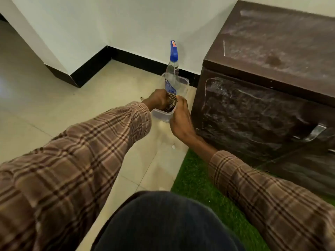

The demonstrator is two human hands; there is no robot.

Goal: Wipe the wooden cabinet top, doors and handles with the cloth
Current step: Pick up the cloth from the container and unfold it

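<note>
Pale floor tiles (54,109) fill the left of the frame, meeting a white wall (126,24) with a black skirting (94,67) along the top; green turf (195,182) lies at lower centre. The dark wooden cabinet (272,84) fills the upper right, its top and door streaked, a metal handle (315,132) at the right edge. At centre, the left hand (157,99) and right hand (179,116) both grip the checked cloth (171,104), bunched upright in a clear tub (163,115). A spray bottle (173,69) stands upright just behind.

I see soft, warm indoor light, brightest at the far left on the floor tiles (27,105). Pale sheen streaks the dark cabinet (272,51). Wide-angle bending curves the edges; the near sleeves (63,169) look slightly soft.
</note>
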